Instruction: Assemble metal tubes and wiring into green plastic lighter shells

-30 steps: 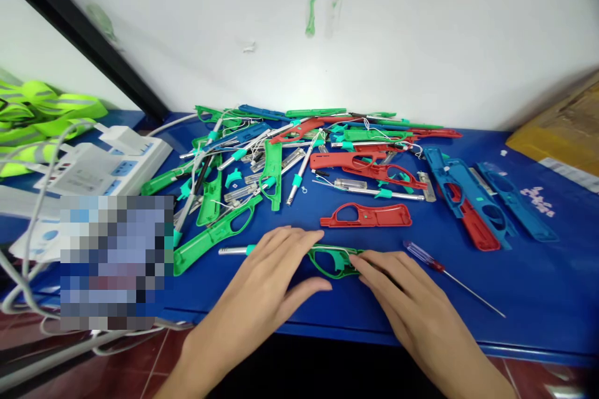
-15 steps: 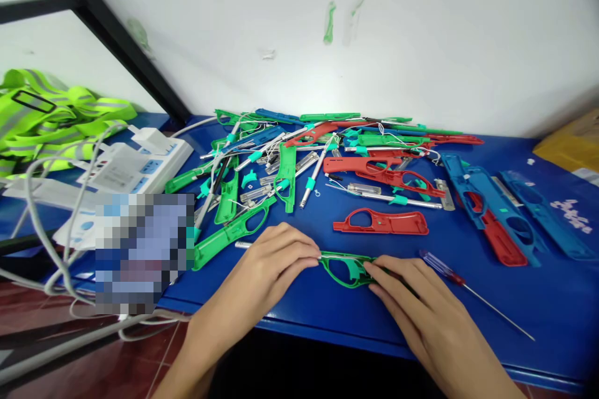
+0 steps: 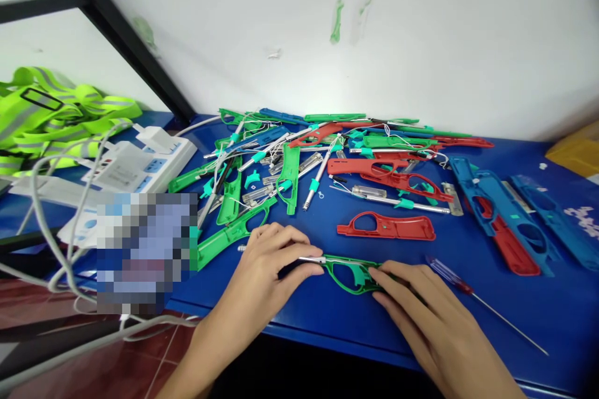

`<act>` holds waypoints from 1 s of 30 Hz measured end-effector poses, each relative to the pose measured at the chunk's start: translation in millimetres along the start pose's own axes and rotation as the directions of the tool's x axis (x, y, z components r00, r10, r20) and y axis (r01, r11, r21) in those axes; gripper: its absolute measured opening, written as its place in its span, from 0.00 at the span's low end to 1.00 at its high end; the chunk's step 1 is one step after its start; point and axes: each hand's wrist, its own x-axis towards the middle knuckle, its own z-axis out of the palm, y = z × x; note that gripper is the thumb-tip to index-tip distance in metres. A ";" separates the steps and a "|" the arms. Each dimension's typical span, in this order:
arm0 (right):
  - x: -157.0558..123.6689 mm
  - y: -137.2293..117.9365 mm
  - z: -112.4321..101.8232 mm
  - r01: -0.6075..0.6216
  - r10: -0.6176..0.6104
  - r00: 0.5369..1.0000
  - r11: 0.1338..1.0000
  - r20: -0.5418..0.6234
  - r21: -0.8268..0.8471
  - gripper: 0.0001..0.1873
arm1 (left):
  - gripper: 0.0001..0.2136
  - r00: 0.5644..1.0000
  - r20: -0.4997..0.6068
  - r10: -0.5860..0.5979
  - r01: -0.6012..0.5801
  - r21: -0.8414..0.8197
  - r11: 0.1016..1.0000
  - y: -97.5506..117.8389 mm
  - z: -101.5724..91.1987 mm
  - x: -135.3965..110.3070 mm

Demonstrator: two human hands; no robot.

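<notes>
A green lighter casing with a trigger loop lies at the table's front, a teal trigger in its opening. My right hand has its fingers closed on the handle end and covers most of that part. With thumb and fingers my left hand pinches a metal lighter tube at the casing's left end. The tube's far tip pokes out beyond the left hand. A red casing half rests just behind, open side up.
A heap of lighter parts spreads along the wall. Blue casing halves and a screwdriver lie to the right. On the left are a power strip with cables, a blurred-out object and neon reflective straps.
My left fingers have shifted slightly, and more of the metal tube now shows between them beside the casing. My right hand keeps its hold. The whole view has shifted a little.
</notes>
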 end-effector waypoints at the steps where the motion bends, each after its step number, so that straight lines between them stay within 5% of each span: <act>1: 2.3 -0.2 -1.1 -0.007 0.007 1.000 1.000 -0.014 0.010 0.26 | 0.08 1.000 0.003 0.003 -0.003 -0.016 1.000 -0.2 -1.0 -0.5; 12: 3.3 -1.3 -0.6 -0.121 0.124 0.992 0.984 -0.019 0.132 0.23 | 0.05 0.998 0.053 0.021 -0.018 -0.054 0.998 8.4 -1.7 -0.7; 23: -6.1 -1.8 1.9 -0.046 0.041 0.997 0.996 0.061 0.074 0.24 | 0.05 0.992 0.125 -0.034 0.043 -0.073 0.996 10.3 -4.3 0.1; 30: 9.3 -8.3 6.5 -0.139 0.136 0.990 0.988 0.040 0.072 0.23 | 0.04 0.993 0.118 -0.009 0.010 -0.005 1.000 15.2 -4.2 0.2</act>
